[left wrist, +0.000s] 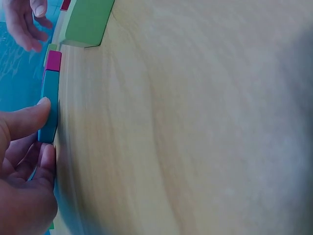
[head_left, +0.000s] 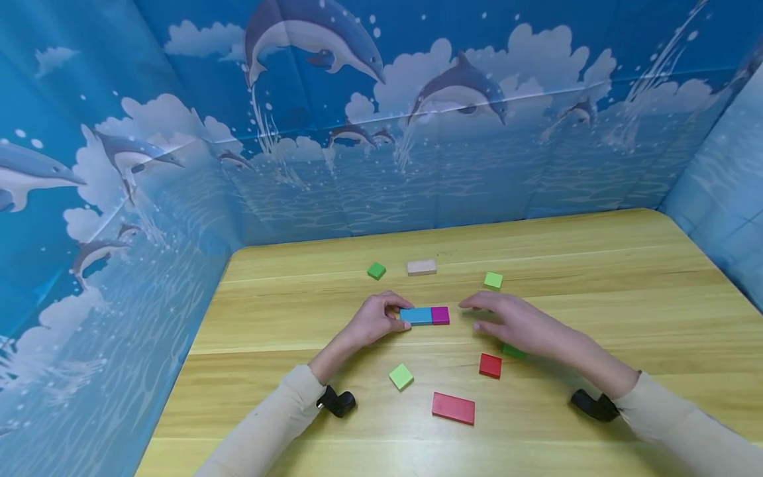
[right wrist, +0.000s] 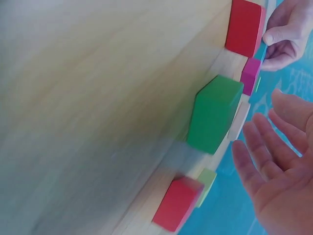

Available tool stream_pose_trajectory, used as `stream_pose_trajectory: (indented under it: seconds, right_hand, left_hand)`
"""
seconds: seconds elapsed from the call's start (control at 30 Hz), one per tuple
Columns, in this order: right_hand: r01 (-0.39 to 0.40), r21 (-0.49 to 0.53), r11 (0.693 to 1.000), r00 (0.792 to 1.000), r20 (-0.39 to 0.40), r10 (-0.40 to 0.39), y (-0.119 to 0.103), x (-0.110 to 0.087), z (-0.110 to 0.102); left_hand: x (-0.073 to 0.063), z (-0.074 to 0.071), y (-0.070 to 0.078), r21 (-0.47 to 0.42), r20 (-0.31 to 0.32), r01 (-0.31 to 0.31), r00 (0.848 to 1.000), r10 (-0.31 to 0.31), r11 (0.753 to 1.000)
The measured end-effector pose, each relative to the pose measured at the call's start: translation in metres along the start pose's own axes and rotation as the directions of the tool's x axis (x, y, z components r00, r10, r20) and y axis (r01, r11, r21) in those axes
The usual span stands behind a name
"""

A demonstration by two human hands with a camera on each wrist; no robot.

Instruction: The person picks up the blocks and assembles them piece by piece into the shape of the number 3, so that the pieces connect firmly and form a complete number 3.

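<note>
At the middle of the table, a blue rectangular block (head_left: 416, 316) lies end to end with a purple square block (head_left: 440, 315). My left hand (head_left: 374, 319) pinches the blue block's left end between thumb and fingers; the left wrist view shows the thumb (left wrist: 30, 119) on its side. To the right of the purple block, apart from it, hovers my right hand (head_left: 514, 321), its fingers extended and holding nothing. Partly hidden under that hand is a dark green block (right wrist: 215, 115). A red square block (head_left: 491, 366) sits just in front of it.
Behind the pair lie a green block (head_left: 377, 270), a pale wooden block (head_left: 422, 267) and a light green block (head_left: 493, 281). Nearer me are another light green block (head_left: 401, 377) and a red rectangular block (head_left: 454, 408). A dolphin-print curtain (head_left: 381, 179) borders the wooden table (head_left: 268, 397).
</note>
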State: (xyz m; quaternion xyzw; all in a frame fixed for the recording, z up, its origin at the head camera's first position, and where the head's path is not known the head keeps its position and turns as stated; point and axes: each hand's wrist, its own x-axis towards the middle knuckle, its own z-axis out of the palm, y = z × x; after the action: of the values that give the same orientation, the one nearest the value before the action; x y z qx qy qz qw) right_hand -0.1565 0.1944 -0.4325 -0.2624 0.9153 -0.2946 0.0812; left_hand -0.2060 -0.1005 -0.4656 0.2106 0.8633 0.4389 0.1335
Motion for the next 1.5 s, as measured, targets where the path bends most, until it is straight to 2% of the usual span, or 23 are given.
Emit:
stream_pose_trajectory:
  seconds: [0.3, 0.6, 1.1, 1.5]
  right_hand:
    - [-0.051, 0.042, 0.998, 0.998, -0.026, 0.052, 0.012, -0.019, -0.013]
    - [-0.036, 0.031, 0.999, 0.999, -0.027, 0.037, 0.016, -0.035, -0.020]
    - [-0.028, 0.004, 1.000, 0.999, 0.034, 0.028, 0.020, -0.055, -0.014]
    - [-0.048, 0.024, 0.999, 0.994, 0.096, 0.045, 0.026, -0.060, -0.011]
  left_hand:
    - [0.000, 0.000, 0.000, -0.002, -0.003, -0.007, 1.000, 0.007, 1.000]
    - [0.001, 0.000, -0.002, -0.008, 0.004, -0.008, 1.000, 0.008, 1.000]
    - [-0.001, -0.001, 0.000, -0.015, 0.001, -0.017, 1.000, 0.017, 1.000]
    - [0.000, -0.001, -0.003, -0.018, -0.004, -0.020, 1.000, 0.020, 1.000]
